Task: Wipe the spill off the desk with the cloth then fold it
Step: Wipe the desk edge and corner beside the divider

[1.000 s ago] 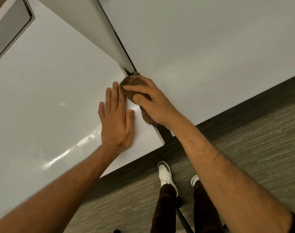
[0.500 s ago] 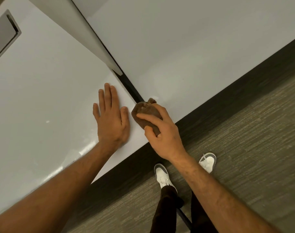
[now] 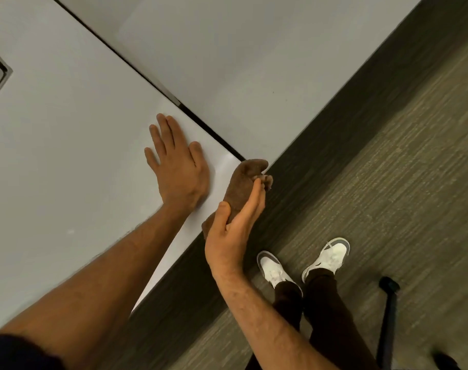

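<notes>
We have one view only, head-mounted and wide-angle, so no second view shares any part of it. It looks steeply down from above the person's own forearms, close in. Frame is rolled: the desk (image 3: 54, 156) edge runs diagonally from lower left to upper right. Desk fills the left and top, floor (image 3: 387, 169) the right and bottom. Both hands sit near centre: left hand (image 3: 178, 166) and right hand (image 3: 234, 228). Shoes (image 3: 274, 269) appear below them, so the axis is near vertical. Straight lines bend slightly toward the frame edges.

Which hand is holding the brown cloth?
The right hand holds the bunched brown cloth at the desk's edge; the left hand lies flat, empty.
</notes>
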Tool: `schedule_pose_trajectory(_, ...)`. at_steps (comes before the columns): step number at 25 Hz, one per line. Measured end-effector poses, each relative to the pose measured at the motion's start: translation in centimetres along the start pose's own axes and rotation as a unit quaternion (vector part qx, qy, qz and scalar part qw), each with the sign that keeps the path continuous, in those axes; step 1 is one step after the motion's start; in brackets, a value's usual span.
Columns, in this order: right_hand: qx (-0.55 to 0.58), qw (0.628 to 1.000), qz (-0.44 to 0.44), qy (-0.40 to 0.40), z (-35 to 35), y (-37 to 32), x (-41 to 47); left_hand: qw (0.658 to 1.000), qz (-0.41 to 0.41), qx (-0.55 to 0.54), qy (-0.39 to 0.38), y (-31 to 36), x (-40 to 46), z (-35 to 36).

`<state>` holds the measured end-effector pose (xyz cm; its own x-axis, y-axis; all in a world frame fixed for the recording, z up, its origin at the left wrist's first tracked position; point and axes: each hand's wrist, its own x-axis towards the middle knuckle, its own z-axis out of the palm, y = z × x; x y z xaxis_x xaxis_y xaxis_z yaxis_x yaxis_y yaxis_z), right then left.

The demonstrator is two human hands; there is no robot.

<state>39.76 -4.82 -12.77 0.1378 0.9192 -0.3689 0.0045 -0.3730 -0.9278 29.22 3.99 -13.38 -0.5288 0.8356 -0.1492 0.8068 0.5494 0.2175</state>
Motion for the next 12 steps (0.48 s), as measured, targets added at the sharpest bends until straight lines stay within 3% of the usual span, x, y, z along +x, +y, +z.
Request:
schedule_pose_trajectory(8, -0.102, 0.972, 0.048, -0.206, -3.0, 2.4, -6.2, 0.999, 0.003, -0.023, -0.037, 0.0, 0.0, -0.8)
schedule_pose_trajectory(12, -0.129, 0.952, 0.047, -0.273, -5.7, 2.2, -6.6, 0.986, 0.016, -0.14, -0.086, -1.1, -0.4, -2.5)
